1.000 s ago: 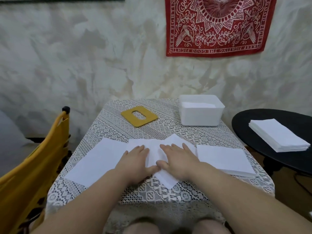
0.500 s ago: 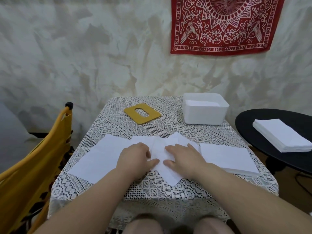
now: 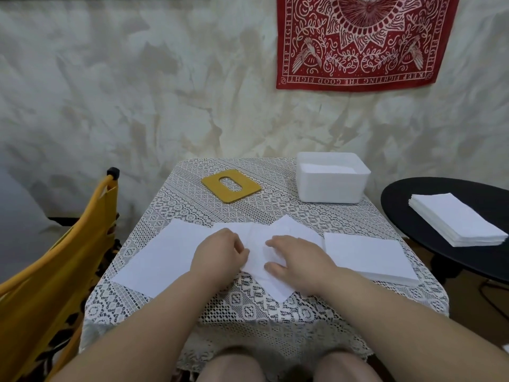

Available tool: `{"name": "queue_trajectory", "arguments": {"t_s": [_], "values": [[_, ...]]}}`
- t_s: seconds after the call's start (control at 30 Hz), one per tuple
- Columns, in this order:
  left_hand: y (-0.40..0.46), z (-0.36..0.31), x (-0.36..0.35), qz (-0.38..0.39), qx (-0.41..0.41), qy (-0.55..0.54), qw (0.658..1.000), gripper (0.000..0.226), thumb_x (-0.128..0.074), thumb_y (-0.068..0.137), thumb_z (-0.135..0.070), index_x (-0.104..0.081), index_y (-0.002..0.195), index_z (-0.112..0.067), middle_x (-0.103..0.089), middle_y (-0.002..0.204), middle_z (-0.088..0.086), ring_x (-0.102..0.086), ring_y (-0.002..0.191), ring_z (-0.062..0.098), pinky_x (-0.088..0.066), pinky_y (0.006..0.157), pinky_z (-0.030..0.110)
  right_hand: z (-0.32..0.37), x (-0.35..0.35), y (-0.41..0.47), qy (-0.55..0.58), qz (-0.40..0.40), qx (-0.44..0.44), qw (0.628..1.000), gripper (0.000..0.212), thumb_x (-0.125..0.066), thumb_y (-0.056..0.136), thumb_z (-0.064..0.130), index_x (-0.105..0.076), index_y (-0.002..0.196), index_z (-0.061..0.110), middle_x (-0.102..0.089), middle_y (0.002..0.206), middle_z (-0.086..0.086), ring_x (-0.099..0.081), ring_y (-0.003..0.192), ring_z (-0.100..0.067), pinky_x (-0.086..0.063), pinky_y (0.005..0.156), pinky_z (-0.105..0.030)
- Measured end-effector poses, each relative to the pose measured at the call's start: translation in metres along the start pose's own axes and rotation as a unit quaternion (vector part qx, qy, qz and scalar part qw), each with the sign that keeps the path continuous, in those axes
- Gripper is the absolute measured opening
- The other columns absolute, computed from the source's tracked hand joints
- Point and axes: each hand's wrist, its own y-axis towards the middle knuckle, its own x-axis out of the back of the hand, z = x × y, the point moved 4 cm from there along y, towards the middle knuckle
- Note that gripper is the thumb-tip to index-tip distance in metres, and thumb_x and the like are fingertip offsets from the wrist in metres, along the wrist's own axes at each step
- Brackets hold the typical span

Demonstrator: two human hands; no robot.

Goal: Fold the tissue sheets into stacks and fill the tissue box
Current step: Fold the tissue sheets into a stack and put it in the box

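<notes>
- The surface [image 3: 192, 216], under a white lace cloth, carried everything
- A yellow chair [image 3: 55, 271] stood at its left; a black round table [image 3: 399, 216] at its right held a tissue stack [image 3: 457, 219]
- A flat tissue sheet [image 3: 162, 257] lay left, a second stack [image 3: 366, 255] right
- The white tissue box [image 3: 330, 186] sat far right, tissues inside, with the yellow lid [image 3: 231, 186] to its left
- The left hand [image 3: 217, 252], fingers curled, pinched the middle tissue [image 3: 259, 255]
- The right hand [image 3: 297, 257] pressed it, fingers nearly straight
</notes>
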Motion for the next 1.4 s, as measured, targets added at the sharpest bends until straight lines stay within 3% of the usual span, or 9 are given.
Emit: {"name": "queue_trajectory", "arguments": {"t_s": [0.17, 0.3, 0.47, 0.67, 0.8, 0.97, 1.1, 1.27, 1.4], "values": [[-0.01, 0.003, 0.003, 0.039, 0.018, 0.087, 0.995, 0.041, -0.059, 0.073, -0.064, -0.049, 0.071, -0.025, -0.048, 0.086, -0.008, -0.052, 0.078, 0.013, -0.044, 0.066, 0.029, 0.003, 0.001, 0.002, 0.01, -0.017, -0.012, 1.0, 0.053, -0.043, 0.096, 0.042, -0.029, 0.145, 0.027, -0.029, 0.153, 0.006, -0.036, 0.135, -0.017, -0.031, 0.107, -0.03], [-0.02, -0.001, -0.003, 0.071, -0.013, 0.082, 0.994, 0.029, -0.057, 0.08, -0.05, -0.053, 0.066, -0.026, -0.052, 0.09, -0.007, -0.052, 0.087, 0.015, -0.047, 0.076, 0.032, 0.008, -0.003, 0.003, 0.013, -0.021, -0.013, 1.0, 0.048, -0.039, 0.098, 0.034, -0.03, 0.145, 0.026, -0.036, 0.149, 0.006, -0.041, 0.131, -0.017, -0.035, 0.104, -0.03], [-0.017, -0.003, 0.009, -0.008, -0.019, 0.039, 0.999, 0.016, -0.055, 0.087, -0.035, -0.058, 0.077, -0.023, -0.055, 0.095, -0.008, -0.053, 0.087, 0.014, -0.046, 0.074, 0.029, 0.007, -0.001, 0.001, 0.012, -0.033, -0.006, 0.999, 0.048, -0.04, 0.098, 0.032, -0.03, 0.145, 0.027, -0.034, 0.151, 0.005, -0.039, 0.132, -0.016, -0.034, 0.104, -0.03], [-0.012, -0.005, 0.039, -0.073, -0.058, -0.042, 0.995, 0.01, -0.055, 0.092, -0.025, -0.064, 0.095, -0.023, -0.069, 0.087, -0.007, -0.062, 0.081, 0.016, -0.048, 0.071, 0.031, 0.025, 0.028, 0.009, -0.006, -0.155, 0.048, 0.987, 0.046, -0.041, 0.099, 0.031, -0.033, 0.145, 0.028, -0.021, 0.156, 0.006, -0.013, 0.144, -0.016, -0.015, 0.115, -0.032], [-0.012, -0.012, 0.049, -0.082, -0.076, -0.101, 0.988, 0.009, -0.059, 0.091, -0.024, -0.067, 0.094, -0.022, -0.07, 0.083, -0.006, -0.064, 0.081, 0.014, -0.049, 0.076, 0.031, 0.039, 0.039, 0.019, -0.025, -0.177, 0.08, 0.981, 0.039, -0.043, 0.099, 0.029, -0.045, 0.137, 0.027, -0.028, 0.154, 0.006, -0.008, 0.146, -0.02, -0.016, 0.116, -0.043], [-0.012, -0.012, 0.054, -0.098, -0.079, -0.145, 0.981, 0.006, -0.063, 0.089, -0.024, -0.066, 0.094, -0.025, -0.07, 0.083, -0.008, -0.066, 0.082, 0.012, -0.052, 0.078, 0.035, 0.038, 0.044, 0.022, -0.007, -0.171, 0.049, 0.984, 0.024, -0.045, 0.098, 0.032, -0.063, 0.11, 0.022, -0.06, 0.123, 0.004, -0.027, 0.138, -0.017, -0.022, 0.111, -0.037], [-0.009, -0.015, 0.055, -0.095, -0.079, -0.092, 0.988, 0.015, -0.061, 0.09, -0.031, -0.069, 0.103, -0.028, -0.071, 0.088, -0.009, -0.065, 0.084, 0.012, -0.051, 0.079, 0.032, 0.036, 0.054, 0.016, 0.017, -0.202, 0.047, 0.978, 0.019, -0.05, 0.095, 0.03, -0.065, 0.097, 0.018, -0.064, 0.099, 0.0, -0.05, 0.104, -0.019, -0.033, 0.092, -0.03], [-0.006, -0.014, 0.065, -0.148, -0.059, -0.1, 0.982, 0.016, -0.061, 0.09, -0.028, -0.073, 0.1, -0.025, -0.072, 0.087, -0.006, -0.064, 0.082, 0.014, -0.05, 0.076, 0.032, 0.015, 0.065, 0.007, 0.066, -0.195, -0.013, 0.978, 0.017, -0.055, 0.093, 0.033, -0.066, 0.096, 0.021, -0.067, 0.089, 0.001, -0.058, 0.086, -0.021, -0.044, 0.073, -0.032], [0.001, -0.017, 0.067, -0.159, -0.074, -0.073, 0.982, 0.022, -0.054, 0.094, -0.03, -0.072, 0.106, -0.025, -0.07, 0.099, -0.006, -0.062, 0.089, 0.017, -0.046, 0.077, 0.03, -0.008, 0.077, -0.003, 0.07, -0.22, -0.028, 0.973, 0.021, -0.053, 0.094, 0.031, -0.07, 0.101, 0.02, -0.07, 0.096, 0.0, -0.06, 0.094, -0.021, -0.044, 0.076, -0.031]]}}
